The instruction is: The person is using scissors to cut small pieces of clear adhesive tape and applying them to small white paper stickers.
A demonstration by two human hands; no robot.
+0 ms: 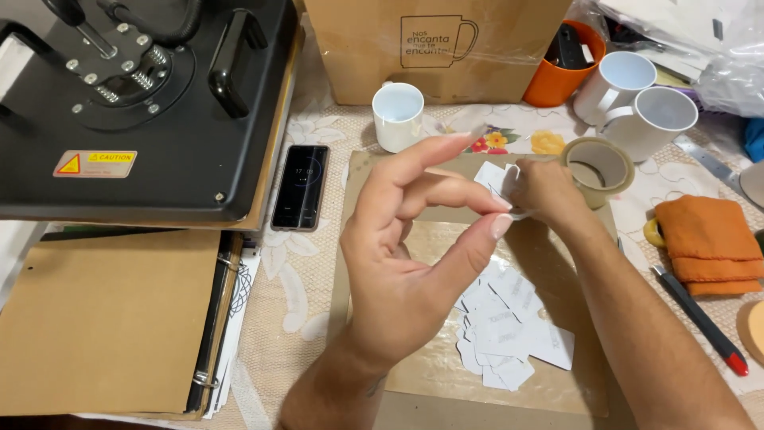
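Grip: both hands [414,231] pinching paper slip [495,179]

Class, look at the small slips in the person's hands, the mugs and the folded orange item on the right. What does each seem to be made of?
Slips: thin white paper, matte, bending between the fingers of the left hand and right hand. Mugs: likely glazed ceramic, white with a smooth sheen. Orange item: soft woven cloth, judging by its rounded folds.
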